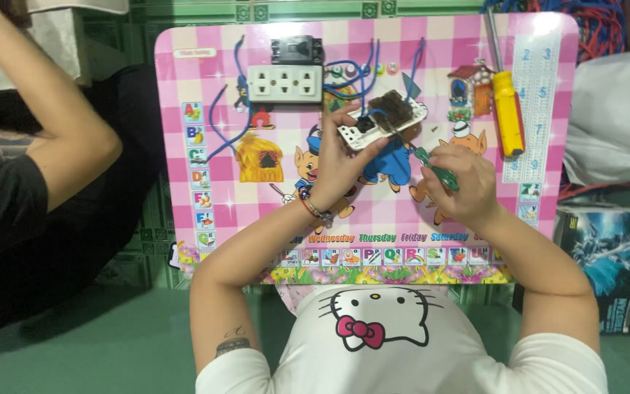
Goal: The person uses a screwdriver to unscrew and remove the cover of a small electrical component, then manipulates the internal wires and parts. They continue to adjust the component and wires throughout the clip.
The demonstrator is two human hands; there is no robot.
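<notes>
Pink checkered table (pixel 184 87) on green floor (pixel 74 343); left hand (pixel 340 164) grips white socket (pixel 380 120), right hand (pixel 457 182) grips green screwdriver (pixel 435 166).

The green screwdriver (pixel 435 169) shows only in part, its handle mostly wrapped by the right hand (pixel 459 182) and its tip too small to place on the white socket piece (pixel 383 121); the left hand (pixel 340 157) covers that piece's near end; the blue wires (pixel 359 73) are lost behind it; the red and blue wire bundle (pixel 592 25) and the other person's arm (pixel 34 95) are cut off by the top edge.
</notes>
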